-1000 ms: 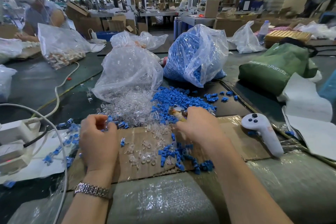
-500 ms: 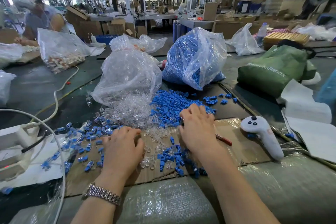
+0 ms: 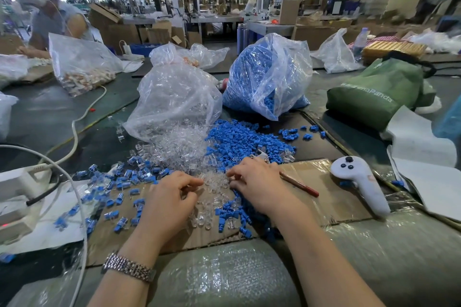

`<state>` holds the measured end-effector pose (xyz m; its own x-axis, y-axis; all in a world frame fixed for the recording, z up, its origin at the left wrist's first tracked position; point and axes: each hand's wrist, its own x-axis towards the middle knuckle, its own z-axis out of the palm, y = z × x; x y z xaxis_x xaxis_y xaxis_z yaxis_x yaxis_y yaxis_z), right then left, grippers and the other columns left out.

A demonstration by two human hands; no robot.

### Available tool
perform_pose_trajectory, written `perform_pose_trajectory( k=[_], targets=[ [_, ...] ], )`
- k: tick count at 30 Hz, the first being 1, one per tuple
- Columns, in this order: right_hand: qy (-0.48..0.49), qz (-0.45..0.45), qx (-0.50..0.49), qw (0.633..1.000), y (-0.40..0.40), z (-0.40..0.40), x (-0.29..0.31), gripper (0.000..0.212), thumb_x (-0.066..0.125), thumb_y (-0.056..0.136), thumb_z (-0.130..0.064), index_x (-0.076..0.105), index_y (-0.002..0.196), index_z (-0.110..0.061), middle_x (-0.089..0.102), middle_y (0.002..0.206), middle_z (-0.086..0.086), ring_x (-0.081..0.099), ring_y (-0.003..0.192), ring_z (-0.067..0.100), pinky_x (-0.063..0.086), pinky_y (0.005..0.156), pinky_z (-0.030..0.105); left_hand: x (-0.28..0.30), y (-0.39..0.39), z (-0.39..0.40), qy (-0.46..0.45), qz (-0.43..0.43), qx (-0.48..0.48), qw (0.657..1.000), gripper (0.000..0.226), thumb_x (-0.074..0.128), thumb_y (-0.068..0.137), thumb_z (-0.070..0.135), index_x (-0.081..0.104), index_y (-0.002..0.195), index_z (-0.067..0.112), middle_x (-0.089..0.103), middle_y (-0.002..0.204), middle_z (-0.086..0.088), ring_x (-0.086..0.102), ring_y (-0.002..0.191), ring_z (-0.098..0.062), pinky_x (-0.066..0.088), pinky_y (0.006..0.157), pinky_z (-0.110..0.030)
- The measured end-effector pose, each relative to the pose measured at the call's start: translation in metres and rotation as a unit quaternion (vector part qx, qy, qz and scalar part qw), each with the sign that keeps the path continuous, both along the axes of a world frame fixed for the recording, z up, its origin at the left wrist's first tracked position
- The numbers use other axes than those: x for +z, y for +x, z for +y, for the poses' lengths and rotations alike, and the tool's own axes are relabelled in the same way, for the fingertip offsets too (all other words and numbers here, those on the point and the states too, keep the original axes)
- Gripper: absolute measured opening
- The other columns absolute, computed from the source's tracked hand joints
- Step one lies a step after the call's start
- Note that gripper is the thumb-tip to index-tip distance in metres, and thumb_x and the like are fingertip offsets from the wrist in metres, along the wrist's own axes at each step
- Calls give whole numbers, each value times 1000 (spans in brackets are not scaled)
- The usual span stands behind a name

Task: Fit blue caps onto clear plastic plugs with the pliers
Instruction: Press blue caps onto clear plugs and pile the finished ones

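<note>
We are picking with curled left hand (image 3: 172,197) and right hand (image 3: 257,182) through clear plugs (image 3: 214,179) mid-worktop, pliers (image 3: 298,183) lying idle, capped pieces (image 3: 129,177) few, blue caps (image 3: 244,139) heaped.

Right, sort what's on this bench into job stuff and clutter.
For the job:
- loose blue plastic caps
- loose clear plastic plugs
- red-handled metal pliers lying under the right hand
- clear bag of blue caps
- clear bag of plugs

Lying about:
- white handheld controller
- green fabric bag
- white cable
</note>
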<state>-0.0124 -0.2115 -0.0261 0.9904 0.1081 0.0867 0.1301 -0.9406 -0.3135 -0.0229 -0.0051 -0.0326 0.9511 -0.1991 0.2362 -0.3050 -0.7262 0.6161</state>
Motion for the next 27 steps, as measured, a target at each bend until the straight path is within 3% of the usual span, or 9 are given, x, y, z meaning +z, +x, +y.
perform_pose_trajectory(
  k=[2, 6, 9, 13, 17, 21, 23, 25, 27],
  targets=[
    [-7, -3, 8, 1000, 0, 1, 0, 19, 58, 101, -40, 67, 118, -39, 52, 110, -11, 45, 117, 17, 30, 100, 48, 0, -2, -1, 10, 9, -5, 1000, 22, 64, 95, 11, 74, 106, 28, 66, 97, 16, 53, 72, 6, 53, 85, -33],
    [3, -17, -6, 1000, 0, -2, 1, 15, 58, 102, -29, 71, 107, -34, 54, 103, -10, 46, 113, 18, 30, 94, 44, 0, -1, 3, -32, -13, 21, 999, 23, 65, 93, 7, 74, 97, 28, 68, 96, 13, 60, 74, 0, 48, 68, -22],
    [52, -23, -27, 998, -3, -11, 3, 21, 54, 102, -19, 70, 99, -34, 63, 107, -8, 50, 114, 18, 36, 100, 45, 1, -3, 5, -50, -7, 5, 999, 21, 68, 91, 8, 72, 95, 28, 67, 92, 10, 62, 75, -5, 51, 62, -22],
    [155, 23, -12, 988, -8, -22, 8, 14, 74, 92, -38, 66, 80, -38, 62, 87, -20, 57, 95, 6, 43, 103, 48, 4, -9, 2, -77, 20, -63, 995, 16, 70, 88, 14, 71, 96, 28, 63, 90, 5, 58, 75, 4, 50, 66, -14],
    [114, 44, -20, 992, -8, -17, 10, 19, 79, 82, -53, 77, 87, -34, 70, 86, -19, 59, 93, 6, 37, 105, 45, 2, -9, 5, -58, 55, -83, 993, 20, 70, 87, 14, 71, 98, 31, 61, 92, 3, 54, 71, 3, 50, 69, -20],
    [91, 34, -8, 995, -7, -12, 9, 18, 76, 86, -50, 78, 93, -33, 73, 91, -16, 62, 96, 9, 43, 104, 46, 0, -8, 7, -13, 63, -68, 996, 19, 71, 87, 26, 71, 100, 40, 62, 96, 13, 57, 84, 0, 50, 97, -44],
    [70, 19, -8, 997, -7, -10, 8, 23, 75, 85, -55, 77, 92, -33, 72, 88, -17, 61, 93, 7, 42, 102, 45, 1, -9, 5, -3, 59, -59, 997, 14, 72, 87, 34, 71, 98, 43, 63, 96, 17, 58, 88, -2, 49, 99, -48],
    [59, 20, -12, 998, -7, -7, 9, 28, 75, 82, -59, 76, 92, -33, 71, 87, -18, 59, 91, 6, 38, 101, 43, 4, -8, 3, -5, 50, -54, 997, 8, 72, 87, 39, 69, 92, 45, 63, 93, 19, 58, 86, 1, 52, 95, -43],
    [62, 28, -12, 998, -6, -6, 10, 23, 76, 85, -54, 76, 94, -32, 72, 90, -17, 61, 94, 8, 38, 104, 45, 4, -7, 3, -6, 41, -54, 998, 10, 75, 87, 37, 70, 88, 45, 65, 91, 21, 60, 85, 3, 53, 87, -29]
  ],
)
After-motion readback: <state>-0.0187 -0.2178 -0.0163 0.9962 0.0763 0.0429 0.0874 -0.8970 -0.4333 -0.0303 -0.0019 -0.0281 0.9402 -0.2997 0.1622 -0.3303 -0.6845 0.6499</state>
